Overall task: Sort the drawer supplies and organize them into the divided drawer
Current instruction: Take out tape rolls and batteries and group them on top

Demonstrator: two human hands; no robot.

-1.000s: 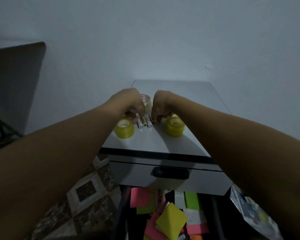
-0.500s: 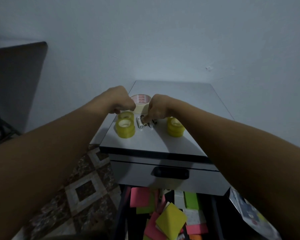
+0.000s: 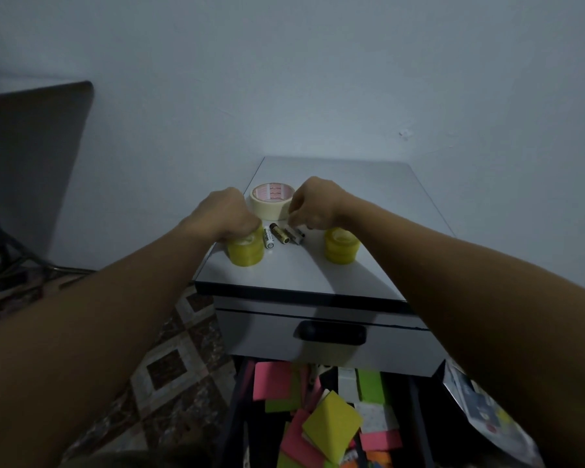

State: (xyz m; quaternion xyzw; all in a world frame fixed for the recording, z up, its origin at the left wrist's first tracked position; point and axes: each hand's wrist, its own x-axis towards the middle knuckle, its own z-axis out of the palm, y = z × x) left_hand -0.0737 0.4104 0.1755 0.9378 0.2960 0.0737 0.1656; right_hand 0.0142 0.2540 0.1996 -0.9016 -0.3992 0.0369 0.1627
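- Your left hand (image 3: 228, 212) is at the centre of the frame. Its fingers are curled down over the top of the left yellow tape (image 3: 246, 253), gripping it where it stands on the grey surface (image 3: 318, 275).
- Your right hand (image 3: 313, 204) hovers just to the right. Its fingers are curled, with the tips bunched above the far ends of the batteries (image 3: 279, 234). You cannot tell whether they pinch anything.
- The batteries lie side by side on the surface, between the two yellow tapes.
- The right yellow tape (image 3: 341, 249) stands right of the batteries, just below your right wrist in the frame.
- The masking tape roll (image 3: 272, 201) lies flat behind the batteries, showing between your two hands.
- The open drawer (image 3: 237, 417) fills the bottom centre of the frame. Loose sticky notes (image 3: 331, 423) in pink, green and yellow are piled across its dark dividers.
- A closed drawer with a dark handle (image 3: 331, 333) sits just above it.
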